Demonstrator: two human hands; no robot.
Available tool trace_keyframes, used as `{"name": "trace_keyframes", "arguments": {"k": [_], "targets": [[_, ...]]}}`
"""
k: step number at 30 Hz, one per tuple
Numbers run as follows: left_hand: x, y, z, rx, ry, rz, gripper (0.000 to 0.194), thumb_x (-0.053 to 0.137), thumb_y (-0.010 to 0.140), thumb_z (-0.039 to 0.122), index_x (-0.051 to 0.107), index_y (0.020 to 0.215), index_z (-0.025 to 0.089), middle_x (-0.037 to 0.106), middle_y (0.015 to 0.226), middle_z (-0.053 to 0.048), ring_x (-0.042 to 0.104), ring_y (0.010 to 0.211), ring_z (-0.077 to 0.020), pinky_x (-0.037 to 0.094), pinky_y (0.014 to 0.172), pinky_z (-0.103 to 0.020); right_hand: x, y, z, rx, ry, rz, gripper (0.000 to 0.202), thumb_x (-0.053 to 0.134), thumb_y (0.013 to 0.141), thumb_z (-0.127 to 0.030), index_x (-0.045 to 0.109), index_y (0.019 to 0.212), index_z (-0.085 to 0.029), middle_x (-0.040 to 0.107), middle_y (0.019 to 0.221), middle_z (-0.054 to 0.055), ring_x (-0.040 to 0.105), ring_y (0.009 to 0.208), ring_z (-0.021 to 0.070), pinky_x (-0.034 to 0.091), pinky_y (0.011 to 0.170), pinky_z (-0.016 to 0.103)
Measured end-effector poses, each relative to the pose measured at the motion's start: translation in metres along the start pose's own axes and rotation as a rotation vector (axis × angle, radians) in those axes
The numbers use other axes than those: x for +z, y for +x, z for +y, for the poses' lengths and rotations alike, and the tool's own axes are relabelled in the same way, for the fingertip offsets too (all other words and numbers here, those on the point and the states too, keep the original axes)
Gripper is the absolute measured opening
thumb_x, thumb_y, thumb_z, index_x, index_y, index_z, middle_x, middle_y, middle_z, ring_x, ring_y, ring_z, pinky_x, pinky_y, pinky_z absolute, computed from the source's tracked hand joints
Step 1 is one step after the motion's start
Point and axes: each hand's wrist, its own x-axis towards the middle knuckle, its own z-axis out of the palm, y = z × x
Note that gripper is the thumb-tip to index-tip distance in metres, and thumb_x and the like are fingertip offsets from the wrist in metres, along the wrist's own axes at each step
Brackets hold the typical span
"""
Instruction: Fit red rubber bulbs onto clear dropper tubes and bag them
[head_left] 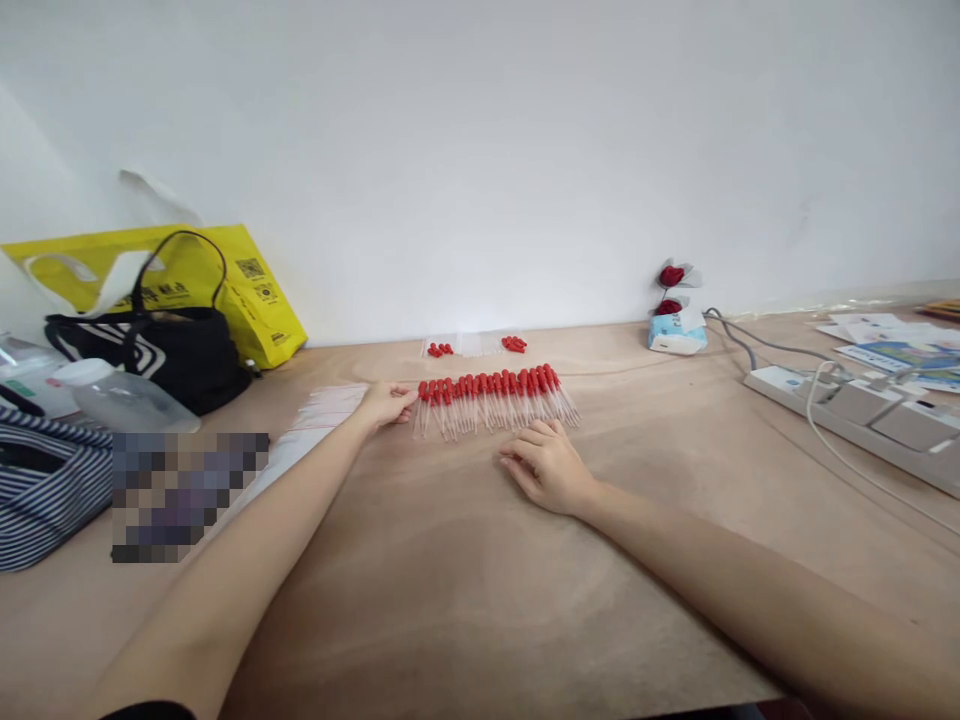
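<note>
A row of several clear thin-stemmed pieces with red tops (487,390) lies across the middle of the wooden table. At the row's left end is my left hand (388,404), its fingers together at the red tops; whether they hold a piece is too small to tell. My right hand (551,468) rests on the table just in front of the row's right part, fingers curled, with what is under them hidden. Behind the row, small red pieces (440,350) and more red pieces (514,344) lie beside clear stems (480,345).
White sheets or bags (322,415) lie left of the row. Further left are a yellow bag (259,310), a black bag (187,350), a plastic bottle (131,395) and a striped bag (52,500). At right are a tissue pack (677,335), a power strip (847,405) and papers (900,355).
</note>
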Motion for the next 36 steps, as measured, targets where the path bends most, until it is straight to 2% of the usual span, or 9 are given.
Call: {"name": "trace_keyframes", "arguments": {"k": [4,6,10,12,17,28,30,32,36], "targets": [[-0.003,-0.026,-0.003,0.178,0.124,0.131,0.021,0.058,0.072,0.029,0.059,0.087,0.014,0.061,0.075,-0.005,0.059,0.077,-0.0198,0.046,0.073,-0.031,-0.005,-0.002,0.006,-0.055,-0.033,-0.032,0.018,0.045,0.082,-0.024,0.062,0.084,-0.018,0.06,0.077,0.005,0.046,0.078,0.0166,0.029,0.071,0.031],[-0.003,-0.047,-0.002,0.279,0.164,0.13,0.022,0.055,0.074,0.033,0.06,0.089,0.017,0.062,0.081,-0.004,0.057,0.085,-0.0206,0.043,0.082,-0.032,-0.01,-0.004,0.012,-0.091,-0.042,-0.052,0.02,0.045,0.083,-0.026,0.062,0.086,-0.018,0.061,0.08,0.006,0.047,0.079,0.0169,0.031,0.072,0.032],[-0.002,-0.094,-0.002,0.742,0.307,-0.171,0.028,0.046,0.08,0.035,0.06,0.096,0.018,0.062,0.098,-0.006,0.055,0.094,-0.0196,0.041,0.087,-0.032,-0.024,-0.009,0.024,-0.112,-0.023,-0.122,0.027,0.043,0.084,-0.035,0.061,0.097,-0.02,0.06,0.096,0.007,0.05,0.087,0.0174,0.035,0.076,0.033],[-0.004,-0.111,-0.005,0.849,0.34,-0.314,0.034,0.046,0.081,0.036,0.057,0.107,0.019,0.058,0.11,-0.008,0.051,0.104,-0.0204,0.038,0.092,-0.034,-0.03,-0.013,0.029,-0.117,-0.004,-0.17,0.034,0.043,0.083,-0.04,0.057,0.107,-0.021,0.057,0.109,0.008,0.05,0.097,0.0193,0.036,0.081,0.035],[-0.008,-0.124,-0.016,0.846,0.407,-0.538,0.04,0.047,0.081,0.039,0.049,0.119,0.024,0.045,0.129,-0.006,0.038,0.12,-0.0216,0.029,0.101,-0.04,-0.032,-0.021,0.034,-0.097,0.039,-0.277,0.045,0.042,0.083,-0.044,0.046,0.122,-0.022,0.048,0.125,0.008,0.042,0.114,0.0213,0.034,0.091,0.04],[-0.004,-0.125,-0.017,0.855,0.392,-0.536,0.039,0.047,0.082,0.039,0.05,0.118,0.025,0.047,0.127,-0.006,0.039,0.119,-0.021,0.03,0.1,-0.041,-0.03,-0.022,0.033,-0.054,0.062,-0.316,0.044,0.043,0.083,-0.044,0.049,0.12,-0.022,0.049,0.124,0.008,0.044,0.113,0.0219,0.035,0.093,0.042],[-0.004,-0.125,-0.017,0.864,0.4,-0.513,0.038,0.047,0.082,0.039,0.052,0.117,0.025,0.049,0.125,-0.005,0.042,0.117,-0.0206,0.032,0.098,-0.039,-0.03,-0.022,0.034,-0.055,0.072,-0.306,0.044,0.044,0.082,-0.044,0.049,0.12,-0.022,0.05,0.123,0.008,0.045,0.113,0.0221,0.036,0.093,0.042],[-0.007,-0.122,-0.017,0.834,0.444,-0.395,0.035,0.045,0.082,0.038,0.056,0.111,0.023,0.053,0.12,-0.006,0.048,0.111,-0.0205,0.036,0.095,-0.036,-0.03,-0.022,0.034,-0.056,0.079,-0.297,0.044,0.045,0.082,-0.044,0.05,0.12,-0.023,0.051,0.122,0.009,0.046,0.112,0.0225,0.036,0.092,0.042],[-0.03,-0.1,-0.025,0.559,0.746,0.131,0.039,0.037,0.082,0.036,0.062,0.099,0.012,0.054,0.113,-0.017,0.046,0.109,-0.0307,0.032,0.094,-0.045,-0.031,-0.022,0.034,-0.053,0.078,-0.301,0.044,0.044,0.082,-0.044,0.05,0.12,-0.022,0.05,0.122,0.009,0.046,0.111,0.0225,0.036,0.092,0.043]]}}
